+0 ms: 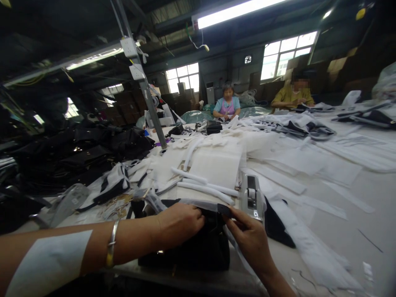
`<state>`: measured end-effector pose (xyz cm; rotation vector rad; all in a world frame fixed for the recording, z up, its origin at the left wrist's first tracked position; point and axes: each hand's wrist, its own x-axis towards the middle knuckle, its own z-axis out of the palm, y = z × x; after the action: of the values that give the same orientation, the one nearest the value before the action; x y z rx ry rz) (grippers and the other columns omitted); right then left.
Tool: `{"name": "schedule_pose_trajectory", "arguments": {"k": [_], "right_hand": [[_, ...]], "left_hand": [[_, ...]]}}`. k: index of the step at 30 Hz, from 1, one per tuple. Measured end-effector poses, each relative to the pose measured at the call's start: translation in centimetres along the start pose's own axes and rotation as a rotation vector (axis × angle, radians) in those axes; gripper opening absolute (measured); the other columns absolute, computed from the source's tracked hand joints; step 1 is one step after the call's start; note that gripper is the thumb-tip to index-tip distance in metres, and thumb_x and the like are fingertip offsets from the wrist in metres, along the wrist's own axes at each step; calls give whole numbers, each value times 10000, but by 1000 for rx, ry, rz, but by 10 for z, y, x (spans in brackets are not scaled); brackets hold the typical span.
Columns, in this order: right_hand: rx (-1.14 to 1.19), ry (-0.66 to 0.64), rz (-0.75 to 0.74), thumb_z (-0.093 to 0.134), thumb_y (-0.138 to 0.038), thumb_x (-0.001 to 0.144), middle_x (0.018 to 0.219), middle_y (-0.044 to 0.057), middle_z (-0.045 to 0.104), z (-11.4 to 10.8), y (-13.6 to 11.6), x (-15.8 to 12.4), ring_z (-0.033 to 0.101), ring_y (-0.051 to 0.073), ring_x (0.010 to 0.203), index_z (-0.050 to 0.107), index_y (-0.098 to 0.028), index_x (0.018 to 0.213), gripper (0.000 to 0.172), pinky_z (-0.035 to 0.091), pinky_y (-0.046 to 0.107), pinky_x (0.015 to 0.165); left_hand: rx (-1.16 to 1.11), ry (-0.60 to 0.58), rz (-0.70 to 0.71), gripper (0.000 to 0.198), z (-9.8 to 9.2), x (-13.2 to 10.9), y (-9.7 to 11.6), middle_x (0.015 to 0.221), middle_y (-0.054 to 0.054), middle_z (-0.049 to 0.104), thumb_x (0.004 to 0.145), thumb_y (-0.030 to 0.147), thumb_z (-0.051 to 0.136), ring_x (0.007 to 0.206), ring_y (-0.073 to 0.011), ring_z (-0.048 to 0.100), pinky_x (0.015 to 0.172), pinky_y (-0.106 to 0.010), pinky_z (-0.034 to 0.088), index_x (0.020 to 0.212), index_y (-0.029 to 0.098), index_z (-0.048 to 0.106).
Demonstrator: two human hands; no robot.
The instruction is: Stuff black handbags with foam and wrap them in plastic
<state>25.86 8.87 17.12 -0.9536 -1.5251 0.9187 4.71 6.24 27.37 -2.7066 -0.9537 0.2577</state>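
A black handbag (201, 249) stands at the table's near edge, right in front of me. My left hand (182, 222) is closed at the bag's upper part, its fingertips curled over and partly hidden; I cannot make out exactly what they pinch. Between thumb and fingers, my right hand (247, 231) grips the end of a black strap (224, 209) at the bag's top right. Whitish wrapping (202, 203) runs along that strap between the two hands. Just beyond the right hand sits a clear tape dispenser (252, 196).
White foam sheets (216, 161) and rolled white tubes (207, 189) cover the table's middle. Black bags (86, 156) are heaped at left. A metal post (151, 107) rises beyond the table's left part. Two people (227, 105) work across the table. Black pieces (278, 222) lie at right.
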Motion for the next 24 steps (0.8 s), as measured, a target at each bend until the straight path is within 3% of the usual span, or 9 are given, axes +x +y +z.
{"name": "schedule_pose_trajectory", "arguments": {"k": [13, 18, 24], "right_hand": [[24, -24, -32, 688, -339, 851, 997, 17, 769, 1, -5, 1, 740, 206, 851, 759, -249, 1051, 230, 627, 255, 756], [15, -21, -31, 679, -352, 861, 981, 31, 767, 3, -3, 2, 737, 200, 803, 754, -226, 1065, 251, 626, 258, 723], [8, -39, -51, 658, -336, 879, 991, 19, 763, 5, -2, 1, 729, 182, 773, 745, -241, 1090, 246, 616, 245, 704]], "left_hand": [[95, -94, 26, 200, -4, -13, 1, 951, -113, 694, 875, 56, 511, 777, -213, 644, 650, -307, 520, 1013, 101, 649], [132, -110, 40, 157, 10, -1, 10, 895, -135, 701, 800, 34, 567, 750, -235, 630, 625, -334, 500, 874, 95, 691], [-11, -42, 113, 188, 34, 27, 15, 747, -54, 695, 782, 40, 597, 728, -190, 624, 679, -289, 489, 672, 176, 667]]}}
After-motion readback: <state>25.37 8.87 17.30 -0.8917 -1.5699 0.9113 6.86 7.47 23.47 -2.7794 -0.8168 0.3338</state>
